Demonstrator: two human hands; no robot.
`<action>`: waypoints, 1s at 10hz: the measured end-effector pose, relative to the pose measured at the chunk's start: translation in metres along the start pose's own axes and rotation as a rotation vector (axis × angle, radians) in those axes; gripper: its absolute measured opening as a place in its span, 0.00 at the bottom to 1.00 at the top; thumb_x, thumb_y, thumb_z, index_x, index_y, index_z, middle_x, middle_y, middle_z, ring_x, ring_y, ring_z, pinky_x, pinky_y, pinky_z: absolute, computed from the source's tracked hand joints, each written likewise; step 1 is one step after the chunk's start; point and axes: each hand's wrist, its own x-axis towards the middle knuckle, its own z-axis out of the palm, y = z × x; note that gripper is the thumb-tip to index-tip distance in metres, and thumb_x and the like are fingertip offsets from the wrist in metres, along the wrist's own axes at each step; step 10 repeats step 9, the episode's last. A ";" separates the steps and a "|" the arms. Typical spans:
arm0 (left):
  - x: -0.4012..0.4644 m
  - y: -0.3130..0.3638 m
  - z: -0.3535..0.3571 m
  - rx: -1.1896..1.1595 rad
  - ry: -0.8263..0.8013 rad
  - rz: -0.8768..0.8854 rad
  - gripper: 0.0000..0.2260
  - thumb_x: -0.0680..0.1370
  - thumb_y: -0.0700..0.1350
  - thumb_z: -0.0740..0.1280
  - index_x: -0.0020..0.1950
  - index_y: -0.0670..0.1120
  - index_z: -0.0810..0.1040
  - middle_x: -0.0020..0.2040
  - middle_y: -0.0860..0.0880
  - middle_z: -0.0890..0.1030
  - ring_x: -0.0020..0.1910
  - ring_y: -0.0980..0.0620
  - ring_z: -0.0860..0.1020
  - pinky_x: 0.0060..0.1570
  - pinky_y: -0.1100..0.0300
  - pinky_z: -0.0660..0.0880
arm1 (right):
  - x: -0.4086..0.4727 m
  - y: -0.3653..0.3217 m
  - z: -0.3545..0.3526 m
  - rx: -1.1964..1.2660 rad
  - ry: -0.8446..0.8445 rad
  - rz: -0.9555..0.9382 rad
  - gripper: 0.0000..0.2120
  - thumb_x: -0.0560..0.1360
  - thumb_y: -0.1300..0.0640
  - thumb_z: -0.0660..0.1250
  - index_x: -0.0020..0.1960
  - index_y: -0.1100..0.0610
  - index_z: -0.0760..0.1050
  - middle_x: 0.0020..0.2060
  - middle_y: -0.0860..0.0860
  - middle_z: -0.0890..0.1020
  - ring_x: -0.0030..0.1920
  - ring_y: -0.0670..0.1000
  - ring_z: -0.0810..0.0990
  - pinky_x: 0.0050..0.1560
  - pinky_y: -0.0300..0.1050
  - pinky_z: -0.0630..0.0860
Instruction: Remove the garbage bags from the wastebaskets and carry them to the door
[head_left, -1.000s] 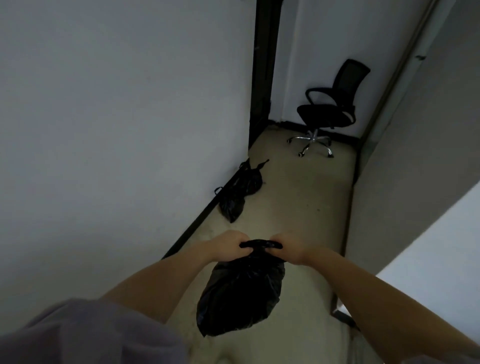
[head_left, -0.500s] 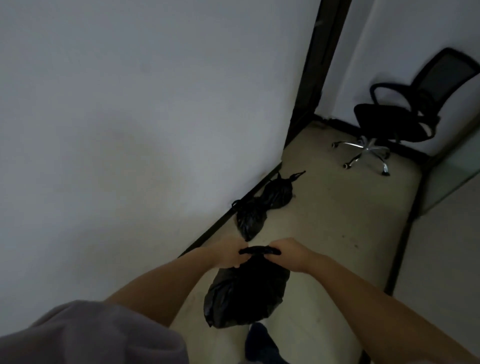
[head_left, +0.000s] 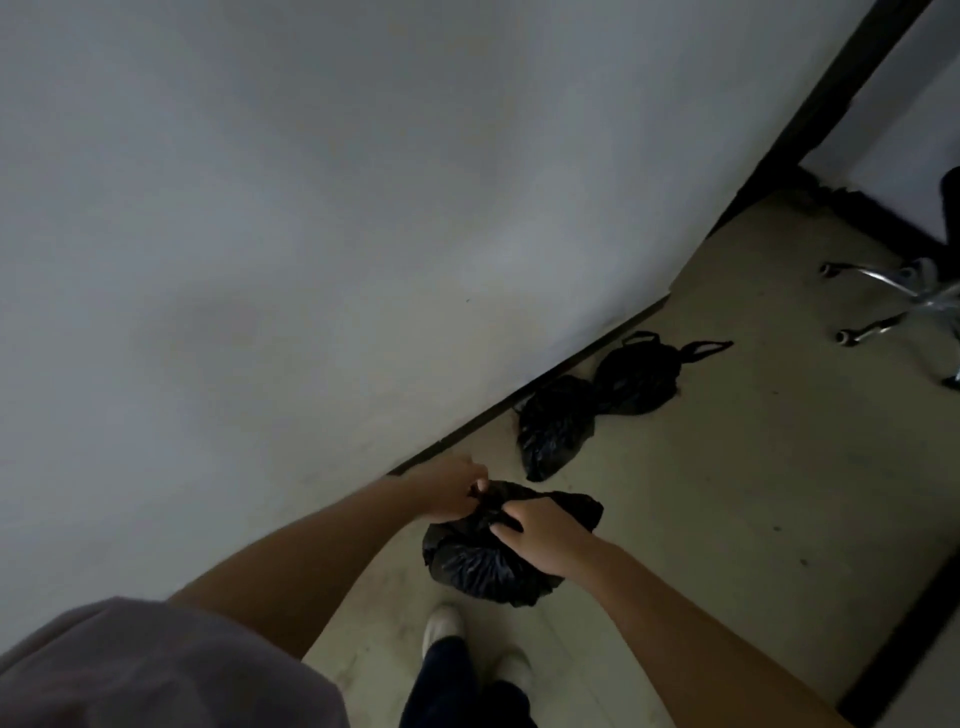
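Observation:
A full black garbage bag (head_left: 480, 564) hangs low over the beige floor, just in front of my feet. My left hand (head_left: 449, 491) pinches its gathered top from the left. My right hand (head_left: 540, 532) grips the top from the right, fingers spread over the plastic. Beyond it, two more black garbage bags lie on the floor against the wall's dark baseboard: a nearer bag (head_left: 553, 426) and a farther bag (head_left: 641, 379) with loose handle loops.
A white wall (head_left: 311, 234) runs along the left. A dark door frame (head_left: 836, 88) stands at the upper right. The chrome base of an office chair (head_left: 904, 301) sits at the right edge. My white shoe (head_left: 441, 626) is below the bag.
I have stepped closer to the two bags on the floor and my view has tipped down. The held bag has dropped lower, and my right hand has shifted onto its top.

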 end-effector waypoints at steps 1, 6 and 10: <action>0.051 -0.041 -0.025 0.177 0.081 0.013 0.14 0.81 0.46 0.56 0.66 0.47 0.70 0.65 0.44 0.72 0.63 0.45 0.70 0.60 0.51 0.69 | 0.070 0.023 0.010 -0.065 -0.046 -0.021 0.19 0.80 0.49 0.56 0.33 0.52 0.57 0.27 0.50 0.63 0.26 0.48 0.61 0.28 0.42 0.57; 0.112 -0.193 -0.039 1.088 0.578 0.488 0.13 0.75 0.32 0.58 0.34 0.44 0.74 0.31 0.47 0.73 0.34 0.46 0.74 0.60 0.50 0.74 | 0.305 0.151 0.119 -0.236 -0.074 0.081 0.19 0.80 0.47 0.55 0.32 0.49 0.56 0.29 0.47 0.66 0.28 0.45 0.65 0.26 0.39 0.58; 0.108 -0.194 -0.040 1.038 0.704 0.500 0.08 0.70 0.35 0.66 0.32 0.45 0.76 0.30 0.49 0.75 0.32 0.48 0.75 0.59 0.54 0.75 | 0.304 0.151 0.117 -0.252 -0.116 0.195 0.15 0.80 0.50 0.56 0.62 0.57 0.68 0.55 0.54 0.77 0.56 0.56 0.77 0.49 0.47 0.73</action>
